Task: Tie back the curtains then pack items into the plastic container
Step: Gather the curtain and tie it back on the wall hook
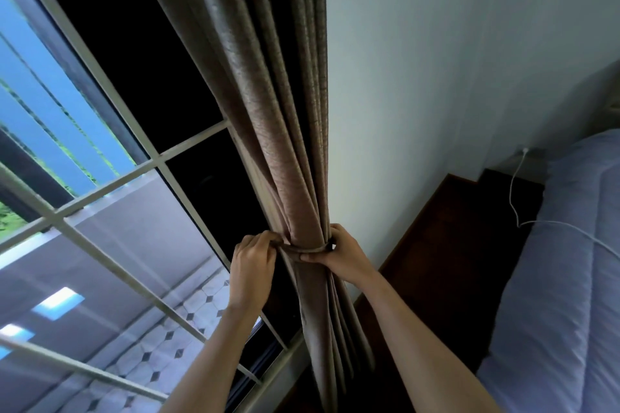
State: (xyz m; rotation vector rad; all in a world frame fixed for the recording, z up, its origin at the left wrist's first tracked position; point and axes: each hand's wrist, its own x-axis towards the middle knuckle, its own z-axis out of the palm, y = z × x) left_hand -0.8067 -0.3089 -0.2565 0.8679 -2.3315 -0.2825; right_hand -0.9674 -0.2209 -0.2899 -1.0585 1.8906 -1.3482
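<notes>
The first step is in hand: tying back the curtain [295,157], which hangs gathered in a tight bunch between the window [110,178] on the left and the wall [436,77] on the right. A thin tie-back band [307,249] circles the bunch. The left hand [253,261] pinches the band's left end with curled fingers; the right hand [339,255] grips the bunch and band on the right side. Next, I judge, the band's ends need fastening so the bunch holds. The plastic container is not in view. A bed [553,261] with a white cable [550,223] lies at right. No writing is readable.
</notes>
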